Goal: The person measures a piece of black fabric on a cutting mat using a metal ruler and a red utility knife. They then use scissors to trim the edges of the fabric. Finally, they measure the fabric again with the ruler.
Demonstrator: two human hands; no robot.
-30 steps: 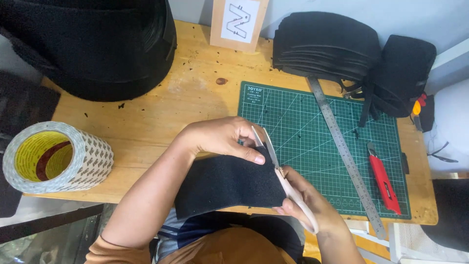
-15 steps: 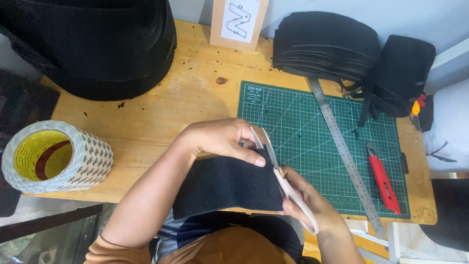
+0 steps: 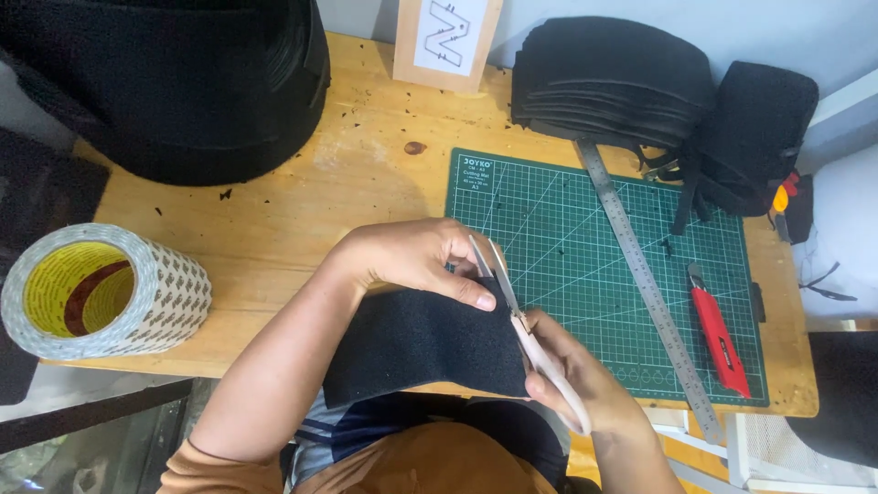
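left hand (image 3: 416,261): palm down on top edge of the black fabric piece (image 3: 421,343); fingers (image 3: 462,291) pressed together, thumb tip pinning the cloth just beside the scissor blades
right hand (image 3: 572,380): wrapped round the pale handles of the scissors (image 3: 526,334); fingers curled into the loops, closed on the handles; low in frame, near the table's front edge
scissors: blades point up and away from the body, slightly parted at the tips; they run along the right edge of the fabric piece, tips next to the left fingertips
black fabric piece: flat, roughly rectangular; lies at the front edge of the wooden table (image 3: 302,197), right side overlapping the green cutting mat (image 3: 594,247), lower edge hanging over the table edge toward the lap
cutting mat: gridded, right half of the table; steel ruler (image 3: 645,284) lies diagonally across it; red utility knife (image 3: 718,334) just right of the ruler, on the mat
tape roll (image 3: 101,293): big, white patterned outside, yellow core; at the left edge of the table, well apart from both hands
back of table: large black fabric roll (image 3: 174,82) at far left; stack of cut black pieces (image 3: 608,78) far right; small black pouch (image 3: 754,133) beside the stack; cardboard sign (image 3: 448,37) upright between them
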